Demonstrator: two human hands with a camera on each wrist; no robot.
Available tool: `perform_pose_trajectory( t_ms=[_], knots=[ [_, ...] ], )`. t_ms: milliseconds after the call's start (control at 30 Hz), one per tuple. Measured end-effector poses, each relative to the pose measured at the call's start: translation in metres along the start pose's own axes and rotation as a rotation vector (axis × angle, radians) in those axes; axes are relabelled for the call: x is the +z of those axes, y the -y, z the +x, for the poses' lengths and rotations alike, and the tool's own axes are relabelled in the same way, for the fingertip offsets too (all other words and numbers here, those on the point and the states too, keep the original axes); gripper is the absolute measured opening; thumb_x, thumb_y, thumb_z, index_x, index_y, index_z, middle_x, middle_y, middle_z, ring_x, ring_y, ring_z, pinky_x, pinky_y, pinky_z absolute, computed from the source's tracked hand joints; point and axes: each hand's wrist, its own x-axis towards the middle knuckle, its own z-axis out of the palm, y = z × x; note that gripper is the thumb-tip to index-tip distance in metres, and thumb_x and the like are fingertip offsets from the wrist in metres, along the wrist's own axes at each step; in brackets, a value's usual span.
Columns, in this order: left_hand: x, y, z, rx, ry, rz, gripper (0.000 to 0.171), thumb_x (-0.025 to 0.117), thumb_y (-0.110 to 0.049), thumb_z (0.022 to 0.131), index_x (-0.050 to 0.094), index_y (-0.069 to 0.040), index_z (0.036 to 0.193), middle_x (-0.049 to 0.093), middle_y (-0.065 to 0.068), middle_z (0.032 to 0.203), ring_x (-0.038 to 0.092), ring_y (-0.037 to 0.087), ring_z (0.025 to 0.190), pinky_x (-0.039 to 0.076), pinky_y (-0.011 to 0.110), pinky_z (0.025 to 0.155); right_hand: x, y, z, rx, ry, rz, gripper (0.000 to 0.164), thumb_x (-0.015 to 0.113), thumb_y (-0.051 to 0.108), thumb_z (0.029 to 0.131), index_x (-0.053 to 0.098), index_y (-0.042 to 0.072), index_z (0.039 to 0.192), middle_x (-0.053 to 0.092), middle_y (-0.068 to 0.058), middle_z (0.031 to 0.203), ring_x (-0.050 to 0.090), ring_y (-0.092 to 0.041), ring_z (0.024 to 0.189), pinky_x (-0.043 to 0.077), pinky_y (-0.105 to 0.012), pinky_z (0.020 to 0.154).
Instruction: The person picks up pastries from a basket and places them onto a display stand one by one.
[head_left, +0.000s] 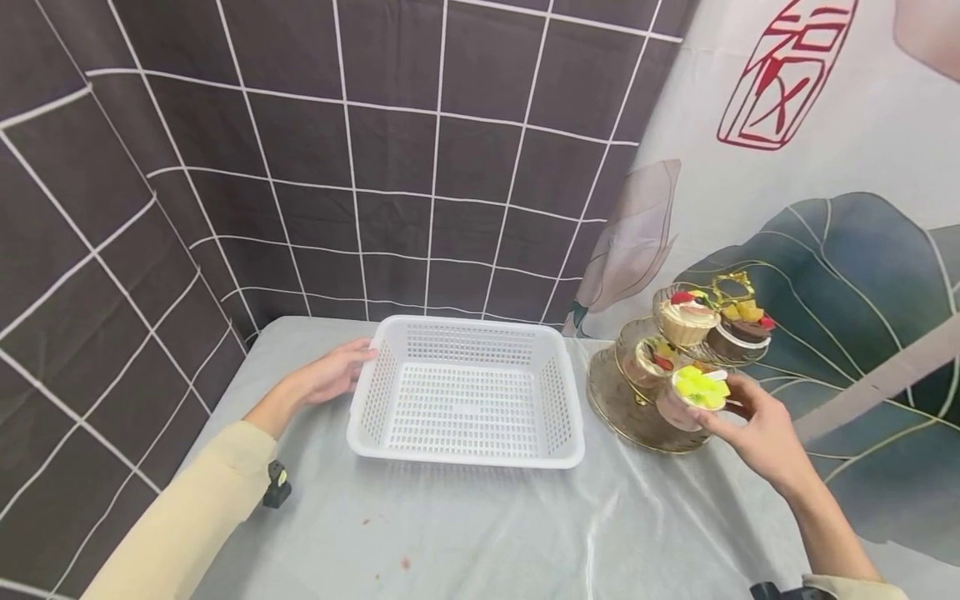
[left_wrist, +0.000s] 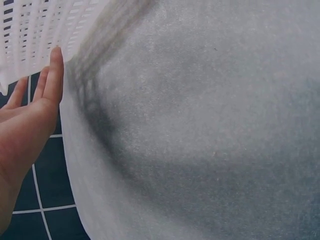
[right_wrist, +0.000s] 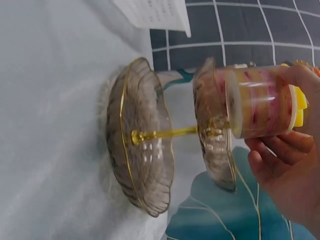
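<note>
My right hand (head_left: 761, 429) grips a clear dessert cup (head_left: 677, 412) topped with yellow fruit pieces, at the front of a tiered stand (head_left: 609, 396). Pink and yellow layers show through the cup's wall (right_wrist: 265, 102) in the right wrist view, where it is held beside the stand's upper plates. My left hand (head_left: 333, 375) is at the left side of a white plastic basket (head_left: 465, 459). In the left wrist view its fingers (left_wrist: 54, 82) reach fairly straight to the basket's outer wall; the thumb is hidden. Nothing lies inside the basket.
The stand's upper plates carry a cream cupcake (head_left: 686, 323), a chocolate dessert (head_left: 738, 340) and a fruit-topped cup (head_left: 647, 364). A gold ornament (head_left: 733, 287) tops it. A grey cloth (head_left: 450, 533) covers the table; behind hangs a dark grid-patterned curtain (head_left: 390, 142).
</note>
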Motion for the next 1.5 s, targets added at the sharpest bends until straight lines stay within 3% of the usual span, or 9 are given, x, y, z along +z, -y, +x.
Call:
perform_pose_trajectory(
  t_ms=[100,267,333,500,833,1067,1200,1333,1500],
  knots=[
    [0.001,-0.001,-0.001,0.004,0.002,0.0,0.068,0.037,-0.027,0.117,0.001,-0.004,0.169,0.021,0.029,0.171,0.024,0.048,0.157,0.03,0.061,0.125,-0.004,-0.007,0.005,0.06,-0.01,-0.018,0.067,0.082,0.026,0.096,0.05,-0.01,0.143,0.059,-0.029,0.132,0.05,0.007,0.107,0.04,0.003,0.08],
    [0.0,0.0,-0.001,0.002,0.001,-0.004,0.067,0.037,-0.027,0.117,0.001,-0.004,0.169,0.021,0.029,0.171,0.023,0.048,0.157,0.03,0.06,0.125,-0.005,-0.016,0.016,0.154,0.0,-0.038,0.075,0.077,0.035,0.099,0.044,-0.014,0.146,0.055,-0.035,0.135,0.057,-0.044,0.118,0.04,0.001,0.072],
    [0.0,0.0,-0.001,-0.004,-0.004,-0.003,0.067,0.036,-0.027,0.117,0.001,-0.004,0.169,0.021,0.028,0.171,0.023,0.047,0.157,0.03,0.06,0.125,-0.004,-0.018,0.02,0.203,0.004,-0.048,0.078,0.074,0.038,0.1,0.041,-0.015,0.147,0.053,-0.037,0.136,0.055,-0.053,0.12,0.042,-0.002,0.068],
    [0.001,0.0,-0.001,-0.016,-0.015,0.0,0.068,0.036,-0.028,0.117,0.001,-0.005,0.17,0.02,0.027,0.172,0.023,0.047,0.158,0.029,0.06,0.126,0.0,-0.024,0.028,0.276,-0.013,-0.116,0.081,0.072,0.043,0.1,0.041,-0.015,0.148,0.055,-0.038,0.133,0.059,-0.051,0.114,0.045,-0.015,0.064],
    [0.003,0.0,0.001,-0.016,-0.013,0.002,0.069,0.036,-0.028,0.117,-0.002,-0.005,0.17,0.018,0.026,0.173,0.021,0.046,0.158,0.027,0.06,0.127,0.009,-0.028,0.03,0.236,-0.049,-0.21,0.076,0.079,0.039,0.096,0.047,-0.013,0.141,0.061,-0.039,0.126,0.063,-0.051,0.109,0.055,-0.056,0.079],
    [0.002,0.002,0.002,-0.01,-0.02,-0.012,0.068,0.036,-0.029,0.116,0.001,-0.006,0.17,0.02,0.025,0.172,0.021,0.046,0.158,0.026,0.061,0.127,0.01,-0.022,0.029,0.204,-0.029,-0.218,0.079,0.077,0.042,0.097,0.044,-0.012,0.144,0.06,-0.04,0.128,0.061,-0.054,0.112,0.054,-0.064,0.082],
    [0.004,0.002,0.003,-0.001,-0.058,-0.004,0.069,0.039,-0.029,0.116,0.003,-0.004,0.169,0.024,0.026,0.171,0.026,0.046,0.157,0.028,0.061,0.126,0.008,-0.014,0.018,0.212,-0.045,-0.248,0.083,0.076,0.045,0.098,0.043,-0.015,0.145,0.055,-0.042,0.132,0.057,-0.058,0.117,0.05,-0.072,0.089],
    [0.008,-0.002,-0.001,0.021,-0.151,0.1,0.07,0.047,-0.029,0.114,0.01,-0.002,0.168,0.032,0.028,0.166,0.034,0.047,0.153,0.034,0.06,0.124,0.007,-0.001,-0.004,0.211,-0.071,-0.338,0.084,0.078,0.043,0.096,0.045,-0.023,0.137,0.053,-0.045,0.124,0.055,-0.06,0.111,0.048,-0.074,0.086],
    [0.019,-0.028,-0.014,0.161,-0.304,0.481,0.069,0.054,-0.033,0.112,0.024,0.0,0.165,0.032,0.03,0.165,0.036,0.05,0.151,0.038,0.063,0.12,0.014,0.028,-0.024,0.115,-0.094,-0.411,0.076,0.084,0.036,0.091,0.052,-0.024,0.125,0.056,-0.042,0.11,0.057,-0.058,0.1,0.049,-0.071,0.078]
  ],
)
